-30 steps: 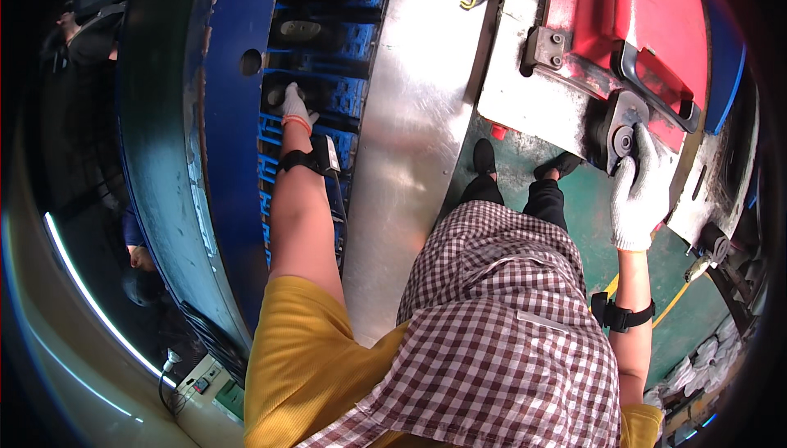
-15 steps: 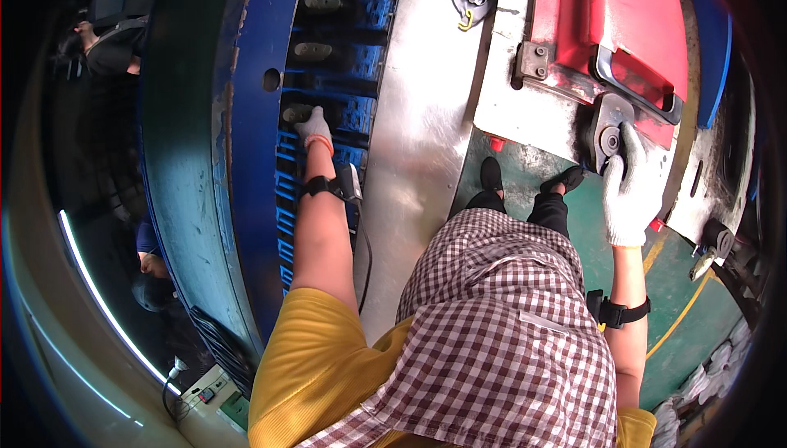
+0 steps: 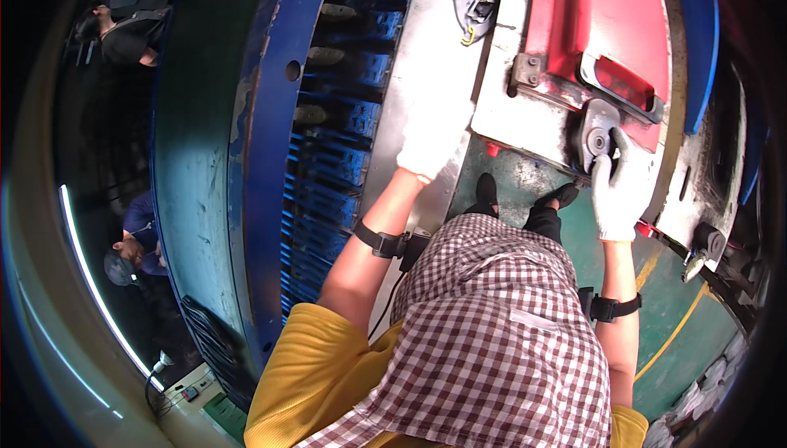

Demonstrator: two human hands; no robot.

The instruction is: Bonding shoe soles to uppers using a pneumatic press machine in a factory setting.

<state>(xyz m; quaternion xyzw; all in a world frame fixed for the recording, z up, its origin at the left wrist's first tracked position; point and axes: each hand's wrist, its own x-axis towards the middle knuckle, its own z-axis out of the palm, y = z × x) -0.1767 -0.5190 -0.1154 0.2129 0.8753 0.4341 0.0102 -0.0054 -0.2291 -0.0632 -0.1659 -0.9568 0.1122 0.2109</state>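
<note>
My left hand (image 3: 429,149) wears a white glove and is over the bare metal ledge (image 3: 411,79), right of the blue machine. Glare washes out its fingers, so I cannot tell whether it holds anything. On the right, my white-gloved right hand (image 3: 625,198) lies at the corner of a white plate, its thumb and a finger stretched out and apart. They touch the edge of a dark grey oblong part with a round centre (image 3: 598,140). A red cover with a black-framed handle (image 3: 620,87) sits just beyond. Pale oval forms (image 3: 310,113) line the blue machine.
A grey glove (image 3: 471,5) with a dark frame-like piece on it lies at the far end of the ledge. Blue and green machine walls (image 3: 197,161) stand at left, where two other people (image 3: 131,38) show. Another white machine plate (image 3: 697,177) stands at far right.
My left hand has left the pale oval form on the blue machine and moved right, over the metal ledge. My right hand stays at the grey part; the view has shifted slightly.
</note>
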